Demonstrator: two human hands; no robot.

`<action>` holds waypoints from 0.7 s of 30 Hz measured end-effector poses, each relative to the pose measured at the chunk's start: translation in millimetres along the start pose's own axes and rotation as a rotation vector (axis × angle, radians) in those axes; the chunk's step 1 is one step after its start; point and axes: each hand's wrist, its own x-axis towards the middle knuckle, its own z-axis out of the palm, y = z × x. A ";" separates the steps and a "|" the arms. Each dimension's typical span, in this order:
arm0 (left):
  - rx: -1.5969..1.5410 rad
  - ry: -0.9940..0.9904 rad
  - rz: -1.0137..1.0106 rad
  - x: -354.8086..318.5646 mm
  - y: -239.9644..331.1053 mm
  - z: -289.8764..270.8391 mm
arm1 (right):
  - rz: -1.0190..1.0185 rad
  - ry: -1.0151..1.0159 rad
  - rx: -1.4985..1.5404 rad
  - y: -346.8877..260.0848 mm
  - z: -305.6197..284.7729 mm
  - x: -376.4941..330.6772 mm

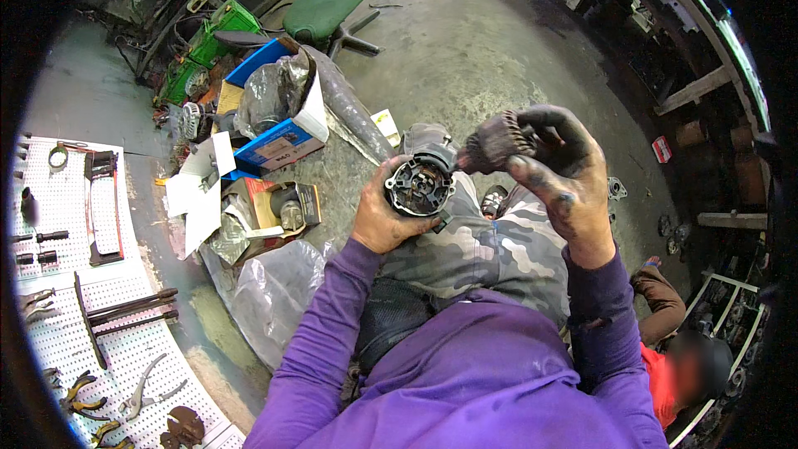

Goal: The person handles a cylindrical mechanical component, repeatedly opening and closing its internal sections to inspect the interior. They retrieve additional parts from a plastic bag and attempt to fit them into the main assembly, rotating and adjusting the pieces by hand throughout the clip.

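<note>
My left hand (376,218) is wrapped round a round metal motor housing (421,185), its open end facing up and dark parts showing inside. In my right hand (575,173) is a dark, grimy armature (501,141) with a ribbed ring of windings, gripped between thumb and fingers. The armature is tilted, its narrower end pointing left toward the housing's upper right edge. Whether the two touch is hard to tell. Both parts are above my lap, over camouflage trousers (465,254). Black grime covers the fingers of my right hand.
A blue box (283,150) with plastic-wrapped parts stands left, beside a smaller open carton (309,202) and a clear plastic bag (278,287). Pliers (150,387) lie on a white perforated bench (62,299). A green chair (326,7) stands ahead. Another person (665,374) is low at right.
</note>
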 end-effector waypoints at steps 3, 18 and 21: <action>-0.032 -0.004 -0.020 -1.3 2.1 1.6 | 0.142 0.082 0.160 17.8 -9.9 -16.9; -0.076 0.017 -0.028 -13.0 1.1 0.6 | 0.385 0.121 0.567 65.1 -15.6 -51.7; -0.101 0.037 -0.063 -14.5 -4.1 -1.1 | 0.420 0.098 0.581 66.4 -15.2 -52.7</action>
